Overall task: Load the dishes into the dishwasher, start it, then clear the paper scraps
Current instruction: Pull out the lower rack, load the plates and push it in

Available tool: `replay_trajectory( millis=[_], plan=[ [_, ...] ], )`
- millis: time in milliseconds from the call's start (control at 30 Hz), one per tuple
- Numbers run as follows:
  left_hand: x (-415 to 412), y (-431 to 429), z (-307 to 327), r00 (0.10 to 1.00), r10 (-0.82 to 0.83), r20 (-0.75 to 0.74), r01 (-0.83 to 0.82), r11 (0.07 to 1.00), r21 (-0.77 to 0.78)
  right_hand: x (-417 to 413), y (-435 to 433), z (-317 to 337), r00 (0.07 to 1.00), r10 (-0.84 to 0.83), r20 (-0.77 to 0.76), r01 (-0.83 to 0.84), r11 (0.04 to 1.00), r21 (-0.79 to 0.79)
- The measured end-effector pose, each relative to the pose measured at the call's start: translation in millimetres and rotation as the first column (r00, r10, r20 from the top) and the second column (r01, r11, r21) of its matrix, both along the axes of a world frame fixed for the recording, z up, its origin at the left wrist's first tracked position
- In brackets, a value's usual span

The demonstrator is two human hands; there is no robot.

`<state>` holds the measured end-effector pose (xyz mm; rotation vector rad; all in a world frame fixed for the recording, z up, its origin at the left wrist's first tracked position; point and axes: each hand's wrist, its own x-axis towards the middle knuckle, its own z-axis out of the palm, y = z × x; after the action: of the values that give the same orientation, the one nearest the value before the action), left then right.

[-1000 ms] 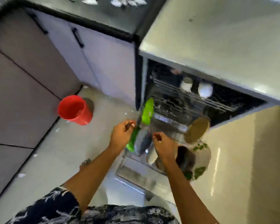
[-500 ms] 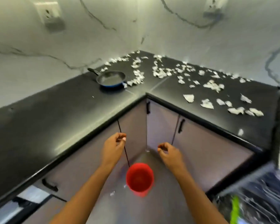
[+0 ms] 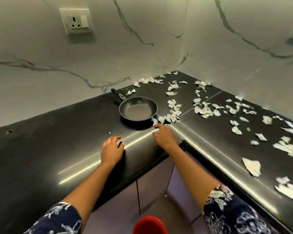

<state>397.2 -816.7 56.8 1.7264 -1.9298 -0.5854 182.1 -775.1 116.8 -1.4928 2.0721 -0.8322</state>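
Observation:
A dark frying pan (image 3: pixel 138 109) sits on the black L-shaped counter (image 3: pixel 61 146) near the inner corner, its handle pointing back left. Several white paper scraps (image 3: pixel 205 109) lie scattered over the corner and the right run of the counter. My left hand (image 3: pixel 112 150) hovers over the counter's front edge, fingers loosely spread, holding nothing. My right hand (image 3: pixel 163 135) reaches forward just in front of the pan, its fingertips close to the nearest scraps (image 3: pixel 169 118), and holds nothing. The dishwasher is out of view.
A red bucket (image 3: pixel 150 225) stands on the floor below, in the corner between the cabinet doors (image 3: pixel 152 183). A wall socket (image 3: pixel 76 20) sits on the marble backsplash at upper left. More large scraps (image 3: pixel 252 166) lie along the counter's right edge.
The view swung from the dishwasher rack up to the counter corner. Both hands left the rack, rose over the counter edge, and the right hand moved up to the pan and scraps.

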Motion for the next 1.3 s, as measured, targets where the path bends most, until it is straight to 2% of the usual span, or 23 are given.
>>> replay_trajectory(
  millis=[167, 300, 400, 500, 567, 633, 733, 867, 933, 1000, 1067, 1167, 1233, 1300],
  plan=[
    [-28.2, -49.3, -15.9, 0.990, 0.098, 0.102, -0.083, 0.985, -0.149, -45.4, -127.3, 4.4, 0.995, 0.035, -0.094, -0.036, 0.999, -0.010],
    [-32.4, -52.2, -19.0, 0.986, 0.142, 0.089, -0.130, 0.983, -0.129, -57.1, -172.3, -1.7, 0.995, 0.061, -0.080, -0.058, 0.998, 0.039],
    [-28.3, -57.1, -16.2, 0.985, 0.148, -0.085, -0.154, 0.986, -0.062, -49.4, -168.7, -12.3, 0.989, 0.018, -0.147, -0.014, 1.000, 0.024],
    [-33.3, -68.4, 1.4, 0.911, 0.203, -0.358, -0.190, 0.979, 0.072, -29.2, -141.2, -19.5, 0.980, 0.035, -0.197, -0.049, 0.996, -0.068],
    [-35.0, -78.9, 14.7, 0.869, 0.267, -0.416, -0.224, 0.963, 0.151, -16.8, -126.5, -22.0, 0.968, 0.067, -0.242, -0.092, 0.992, -0.092],
    [-29.7, -91.8, 24.6, 0.876, 0.306, -0.372, -0.255, 0.950, 0.179, -12.5, -126.5, -15.8, 0.966, 0.057, -0.251, -0.083, 0.992, -0.095],
    [-14.7, -108.1, 33.5, 0.907, 0.316, -0.278, -0.271, 0.944, 0.189, -15.3, -150.9, -6.8, 0.989, 0.040, -0.143, -0.057, 0.991, -0.121],
    [14.5, -125.0, 37.9, 0.912, 0.308, -0.272, -0.255, 0.944, 0.211, -3.2, -176.6, -3.6, 0.943, 0.260, -0.206, -0.256, 0.966, 0.047],
    [33.0, -135.2, 34.6, 0.923, 0.299, -0.242, -0.253, 0.946, 0.203, 9.4, -174.1, -6.1, 0.917, 0.296, -0.266, -0.284, 0.955, 0.084],
    [52.2, -146.1, 32.3, 0.930, 0.292, -0.222, -0.255, 0.950, 0.181, 23.0, -163.7, -8.7, 0.900, 0.271, -0.340, -0.277, 0.960, 0.032],
    [67.2, -154.0, 32.1, 0.911, 0.315, -0.265, -0.277, 0.945, 0.172, 32.3, -153.8, -8.8, 0.888, 0.249, -0.386, -0.275, 0.961, -0.013],
    [76.3, -154.0, 30.8, 0.863, 0.347, -0.368, -0.286, 0.935, 0.210, 27.7, -166.7, -3.2, 0.915, 0.192, -0.355, -0.242, 0.965, -0.102],
    [74.9, -147.7, 24.4, 0.821, 0.360, -0.444, -0.275, 0.930, 0.245, 16.4, -192.4, 0.7, 0.858, 0.227, -0.460, -0.275, 0.961, -0.040],
    [71.2, -142.4, 16.0, 0.770, 0.378, -0.514, -0.268, 0.923, 0.278, 5.2, -215.9, 5.8, 0.699, 0.381, -0.605, -0.327, 0.923, 0.204]
  ],
)
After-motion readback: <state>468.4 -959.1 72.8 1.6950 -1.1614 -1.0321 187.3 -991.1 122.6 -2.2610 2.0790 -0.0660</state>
